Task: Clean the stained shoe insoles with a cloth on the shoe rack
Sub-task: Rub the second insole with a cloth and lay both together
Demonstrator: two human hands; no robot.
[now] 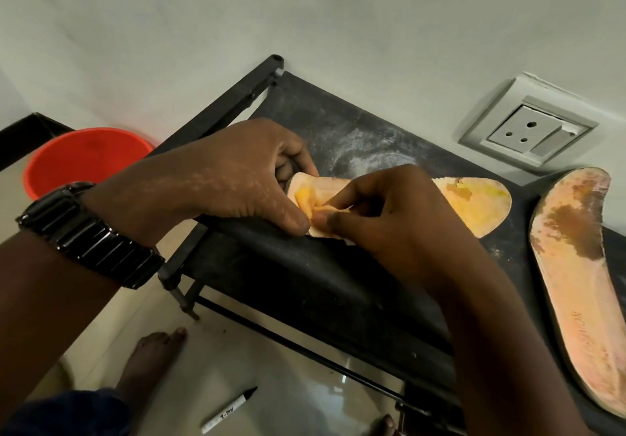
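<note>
Yellow-stained insole (474, 205) lies across the dusty black top shelf of the shoe rack (305, 283), its rounded toe end pointing right and its left end lifted and curled under the hands. The left hand (237, 178) grips that left end, fingers curled over the far edge and thumb pressed against the near edge. The right hand (399, 218) pinches a small bunched cloth (321, 210) between thumb and fingertips and holds it down on the insole just beside the left thumb. The cloth is stained the same yellow-orange, so its outline is hard to tell from the insole.

A black watch (91, 235) sits on the left wrist. To the right, well apart, a brown-stained insole (576, 266) lies on the same shelf, running from far to near. A red bucket (84, 161) stands left of the rack. A wall socket (528, 130) is on the far wall. On the floor (288, 384) near the rack lie a marker (230, 410) and a bare foot (149, 357).
</note>
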